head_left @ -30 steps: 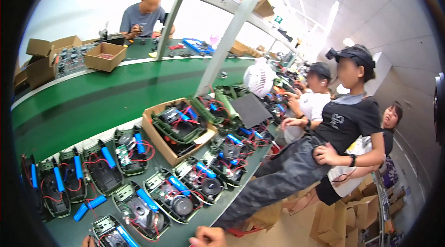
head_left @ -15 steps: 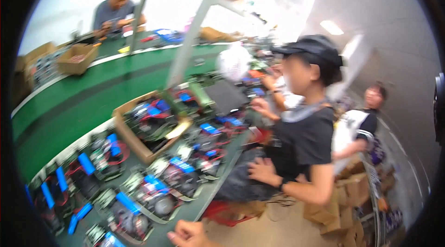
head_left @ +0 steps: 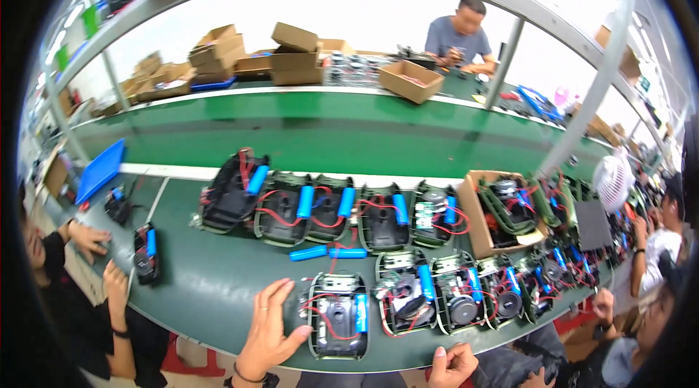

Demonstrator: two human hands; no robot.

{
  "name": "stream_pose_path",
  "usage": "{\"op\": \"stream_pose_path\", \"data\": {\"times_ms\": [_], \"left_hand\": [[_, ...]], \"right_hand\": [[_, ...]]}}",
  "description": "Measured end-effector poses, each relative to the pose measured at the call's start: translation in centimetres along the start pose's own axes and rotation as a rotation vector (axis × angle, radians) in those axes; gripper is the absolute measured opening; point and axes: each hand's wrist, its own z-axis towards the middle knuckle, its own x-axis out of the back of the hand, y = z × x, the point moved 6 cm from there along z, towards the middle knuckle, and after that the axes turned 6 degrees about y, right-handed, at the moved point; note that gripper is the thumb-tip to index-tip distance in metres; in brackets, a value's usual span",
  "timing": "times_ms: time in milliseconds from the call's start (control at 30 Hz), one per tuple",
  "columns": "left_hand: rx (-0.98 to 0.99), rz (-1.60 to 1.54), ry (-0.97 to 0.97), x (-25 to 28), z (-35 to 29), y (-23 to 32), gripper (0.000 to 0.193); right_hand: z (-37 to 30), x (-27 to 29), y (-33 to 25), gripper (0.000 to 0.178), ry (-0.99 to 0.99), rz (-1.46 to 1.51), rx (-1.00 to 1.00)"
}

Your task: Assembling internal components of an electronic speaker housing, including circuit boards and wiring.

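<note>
A dark green plastic housing (head_left: pixel 338 319) lies in front of me on the bench, open side up. Red wires, a strip of circuit board and a blue cylindrical battery (head_left: pixel 361 313) sit inside it. My left hand (head_left: pixel 268 333) is open at its left side, thumb reaching toward the rim; contact is unclear. Low at the bench's front edge, my right hand (head_left: pixel 451 366) has its fingers curled, with nothing visible in them. Right of the housing is a row of similar housings, one with a round black speaker (head_left: pixel 463 310). Two loose blue batteries (head_left: pixel 309 252) lie behind it.
More wired housings (head_left: pixel 284 207) line the bench's back edge. A cardboard box (head_left: pixel 477 224) of housings stands at right, near a white fan (head_left: pixel 613 180). Beyond runs a green conveyor belt (head_left: pixel 313 129). People sit at both sides and across; a blue tray (head_left: pixel 100 172) stands far left.
My view has swung from the right-hand neighbour to the bench before me. My left hand has come into view beside a housing. My right hand remains low at the bench edge, still curled.
</note>
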Motion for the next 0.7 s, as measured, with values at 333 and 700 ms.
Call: {"op": "stream_pose_path", "data": {"times_ms": [333, 700], "left_hand": [[-0.257, 0.146, -0.106, -3.4, -3.8, 7.4, 0.036], [-0.179, 0.242, 0.057, -1.3, -1.4, 4.6, 0.028]], "right_hand": [[0.6, -1.9, -1.9, 0.039, -0.289, -0.028, 0.013], [1.1, -3.0, -2.7, 0.046, -0.367, -0.211, 0.147]]}}
